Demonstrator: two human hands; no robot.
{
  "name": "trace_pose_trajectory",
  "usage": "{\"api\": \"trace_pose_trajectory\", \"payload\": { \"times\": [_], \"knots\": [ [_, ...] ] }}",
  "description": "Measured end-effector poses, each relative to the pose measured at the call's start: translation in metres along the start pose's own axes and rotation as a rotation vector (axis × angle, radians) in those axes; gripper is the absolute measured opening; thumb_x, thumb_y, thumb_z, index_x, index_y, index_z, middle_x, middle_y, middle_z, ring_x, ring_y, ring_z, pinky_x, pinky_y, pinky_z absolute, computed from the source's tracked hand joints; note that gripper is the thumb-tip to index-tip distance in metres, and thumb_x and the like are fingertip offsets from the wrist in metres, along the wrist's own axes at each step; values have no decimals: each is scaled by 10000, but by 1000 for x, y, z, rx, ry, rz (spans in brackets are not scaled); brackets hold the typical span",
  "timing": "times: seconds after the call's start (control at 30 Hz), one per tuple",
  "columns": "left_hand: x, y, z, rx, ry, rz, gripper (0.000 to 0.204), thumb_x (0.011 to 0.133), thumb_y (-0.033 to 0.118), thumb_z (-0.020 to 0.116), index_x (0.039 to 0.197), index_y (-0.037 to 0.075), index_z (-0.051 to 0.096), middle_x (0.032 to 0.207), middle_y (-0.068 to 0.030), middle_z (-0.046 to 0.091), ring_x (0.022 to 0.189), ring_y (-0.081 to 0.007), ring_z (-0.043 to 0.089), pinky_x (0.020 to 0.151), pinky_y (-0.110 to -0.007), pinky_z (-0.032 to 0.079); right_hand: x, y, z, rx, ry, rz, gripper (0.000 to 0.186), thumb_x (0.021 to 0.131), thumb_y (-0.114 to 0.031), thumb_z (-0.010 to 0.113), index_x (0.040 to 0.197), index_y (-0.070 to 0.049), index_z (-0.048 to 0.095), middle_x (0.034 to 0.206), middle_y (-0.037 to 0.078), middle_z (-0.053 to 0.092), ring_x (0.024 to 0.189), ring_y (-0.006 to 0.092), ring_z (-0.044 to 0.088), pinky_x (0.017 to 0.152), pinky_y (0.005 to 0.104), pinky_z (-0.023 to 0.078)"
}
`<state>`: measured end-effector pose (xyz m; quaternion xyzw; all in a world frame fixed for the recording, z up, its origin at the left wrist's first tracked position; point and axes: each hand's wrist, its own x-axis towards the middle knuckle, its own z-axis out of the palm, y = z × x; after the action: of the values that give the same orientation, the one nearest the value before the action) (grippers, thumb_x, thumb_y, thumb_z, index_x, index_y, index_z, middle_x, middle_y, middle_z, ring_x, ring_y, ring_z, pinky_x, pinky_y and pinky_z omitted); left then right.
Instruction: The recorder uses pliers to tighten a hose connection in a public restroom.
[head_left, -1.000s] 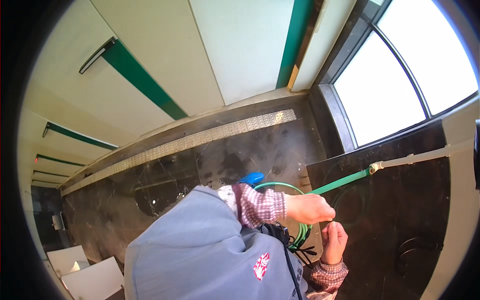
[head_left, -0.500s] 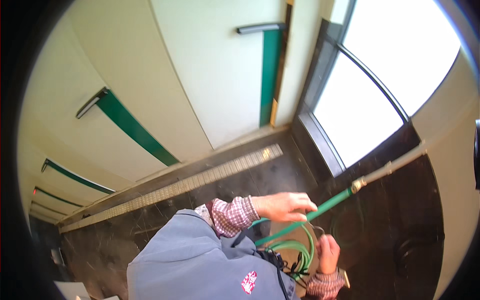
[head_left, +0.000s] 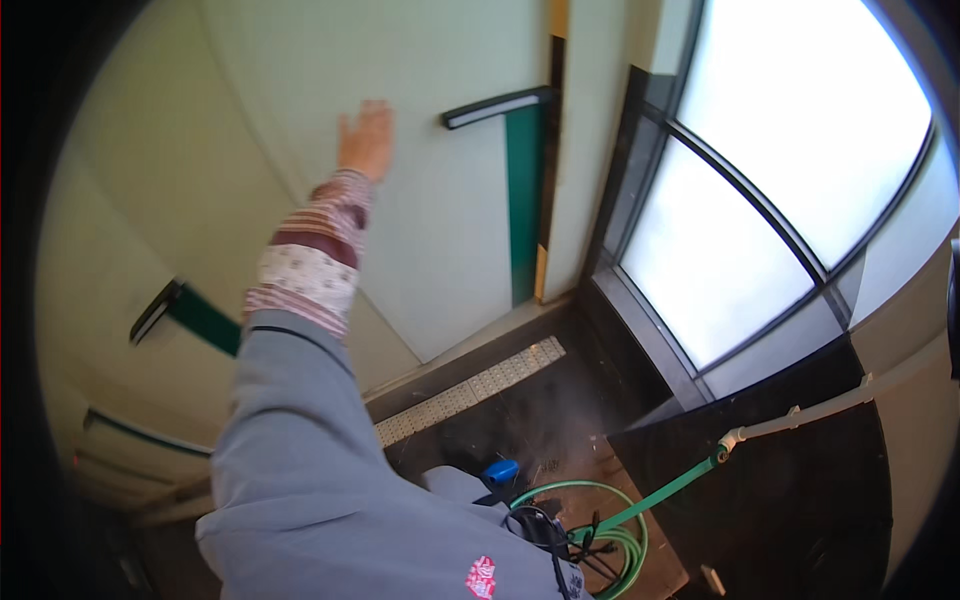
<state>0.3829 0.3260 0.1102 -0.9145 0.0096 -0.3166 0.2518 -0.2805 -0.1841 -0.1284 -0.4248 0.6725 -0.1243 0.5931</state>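
Along the far edge of the dark floor [head_left: 580, 385] stands a pale door panel [head_left: 440, 240], and past its right side, beyond the floor's far right corner, is a window [head_left: 760, 150] with 2 bright main panes. Across the panel's lower left reaches the left arm's grey sleeve [head_left: 300, 400] with its checked, patterned cuff. Nearer the body, a green hose [head_left: 660, 494] runs down from a pale wall pipe [head_left: 800, 417] to a coil on the floor. Beside the floor's far edge lies a metal grating [head_left: 470, 393]. Upright down the panel's right side runs a green strip [head_left: 524, 210]. Before the panel is the left hand [head_left: 367, 142], slightly blurred, its grip apart with fingers extended; I cannot tell whether it touches. Right of it sits a black-and-silver handle [head_left: 495, 108]. The right hand is out of view; its grip I cannot tell.
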Motion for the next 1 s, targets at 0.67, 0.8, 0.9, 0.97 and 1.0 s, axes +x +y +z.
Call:
{"api": "trace_pose_trajectory", "payload": {
  "times": [0.67,0.8,0.9,0.97,1.0],
  "knots": [
    [81,-39,59,457,-424,-158,443,867,105,361,1307,73,338,1443,-33,165,1332,-170,122,1016,-497,190,-24,24,97,289,33,104,283,881,-337,453,709,-112,442,513,-26,373,350,86,284,305,228,211],
    [71,-46,57,515,-527,-156,420,876,129,347,1293,78,367,1440,-28,178,1331,-171,128,1026,-493,170,-27,24,111,270,28,113,276,879,-332,457,719,-108,443,519,-18,370,353,87,282,309,229,212],
    [62,-53,62,512,-558,-138,391,880,151,347,1259,95,426,1429,-38,214,1330,-182,140,1035,-498,137,-28,19,121,251,41,115,267,878,-324,463,731,-101,445,526,-13,368,355,90,278,312,230,212],
    [59,-56,62,461,-606,-144,360,882,166,350,1210,110,488,1398,-72,284,1321,-202,176,1035,-505,116,-29,17,125,234,53,104,261,876,-318,474,741,-97,444,532,-10,368,356,91,276,315,230,213],
    [58,-58,60,462,-606,-147,360,882,166,350,1210,110,488,1398,-72,284,1321,-202,176,1035,-505,116,-30,18,127,234,50,103,261,876,-318,474,741,-97,444,532,-10,368,356,91,276,315,230,213]
  ]
}}
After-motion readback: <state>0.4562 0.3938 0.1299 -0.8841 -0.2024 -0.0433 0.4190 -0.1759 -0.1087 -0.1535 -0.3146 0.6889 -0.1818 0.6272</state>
